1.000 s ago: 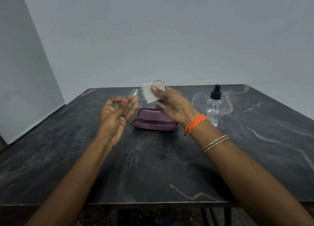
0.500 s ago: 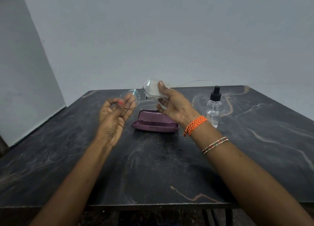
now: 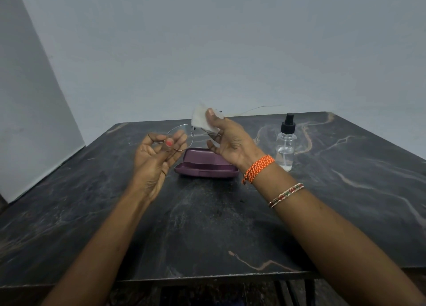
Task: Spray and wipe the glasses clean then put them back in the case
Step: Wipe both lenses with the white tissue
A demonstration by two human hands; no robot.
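We see the left hand [image 3: 156, 153] pinching one lens of the glasses [image 3: 182, 137]; at its 3 o'clock the right hand [image 3: 228, 139] presses a white cloth [image 3: 200, 119] around the other lens. Below lie the open case [image 3: 205, 165] and, at 3 o'clock, the spray bottle [image 3: 285, 144] on the worktop [image 3: 207, 225]. Since a moment ago the cloth has risen.

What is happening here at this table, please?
A person is cleaning a pair of thin-rimmed glasses above a dark marble table. The left hand pinches one lens rim, while the right hand presses a white cloth round the other lens. The purple glasses case lies open on the table under the hands, with nothing visible in it. A clear spray bottle stands upright to the right of it, untouched.
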